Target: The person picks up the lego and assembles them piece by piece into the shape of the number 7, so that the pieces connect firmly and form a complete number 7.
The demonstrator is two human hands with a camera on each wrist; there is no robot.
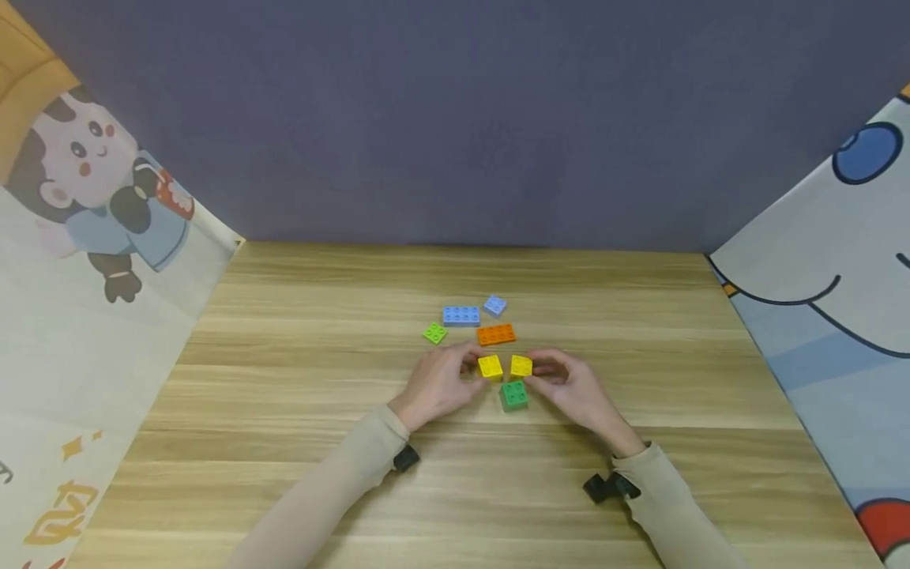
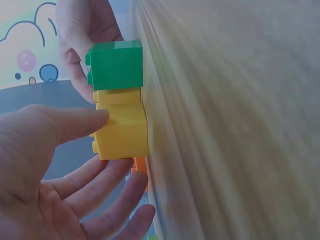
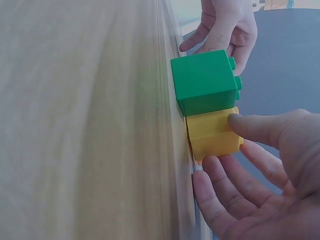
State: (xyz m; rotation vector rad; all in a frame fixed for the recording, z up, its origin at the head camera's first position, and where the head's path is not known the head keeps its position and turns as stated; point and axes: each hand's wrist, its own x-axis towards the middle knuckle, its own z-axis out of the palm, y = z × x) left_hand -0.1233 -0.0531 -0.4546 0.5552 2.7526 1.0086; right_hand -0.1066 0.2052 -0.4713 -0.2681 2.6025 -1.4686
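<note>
Left yellow brick (image 1: 490, 367) and right yellow brick (image 1: 521, 366) are held near the middle of the wooden table (image 1: 320, 474), just beside each other with a narrow gap between. The left brick is pinched in the left hand (image 1: 442, 382), thumb on the near face and fingertips on the far one; the right brick is pinched likewise in the right hand (image 1: 574, 392). Both hands are half closed, the spare fingers loosely bent.

As far as can be judged, little has been done: no two bricks are seen joined, and both yellow pieces are taken up but unattached. The green brick (image 1: 514, 396) is placed on the near side of the gap; whether it is touched by either yellow brick cannot be told. Beyond the hands, the orange brick (image 1: 496, 334), long blue brick (image 1: 461, 316), small blue brick (image 1: 494, 306) and lime brick (image 1: 435, 333) are left lying loose.

Studs are pointed upward on both yellow bricks, and the left one is turned slightly askew. Their tops look nearly square — no clear long axis is shown. By contrast, the orange and long blue bricks are laid lengthwise from left to right — the orange one slightly slanted.
</note>
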